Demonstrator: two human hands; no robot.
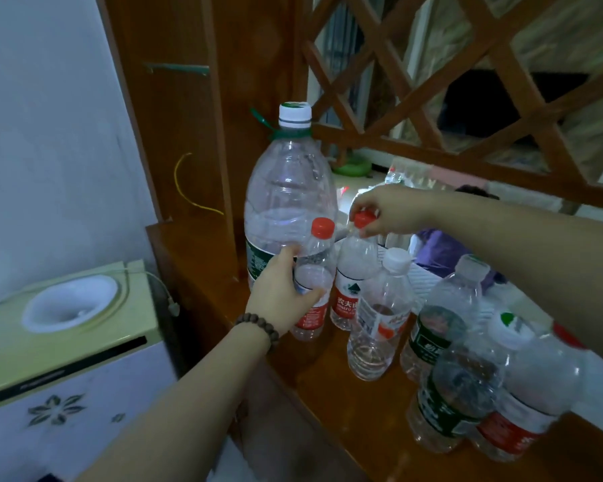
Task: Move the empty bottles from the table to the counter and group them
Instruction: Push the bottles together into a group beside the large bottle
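Several empty clear plastic bottles stand on the wooden counter [349, 422]. A large bottle with a white cap [289, 189] stands at the back left. My left hand [279, 290] grips the body of a small red-capped bottle [315, 273] in front of it. My right hand [387, 212] pinches the red cap of a second small red-label bottle [354, 283] just to the right. Next to these stand a white-capped bottle [380, 318] and a green-label bottle [442, 321]. Two more bottles [495, 394] stand at the near right.
A pale green and white water dispenser [67, 342] stands to the left of the counter, below its level. A wooden post and lattice screen [432, 81] rise behind the counter. Cloth and clutter lie beyond the lattice at the right.
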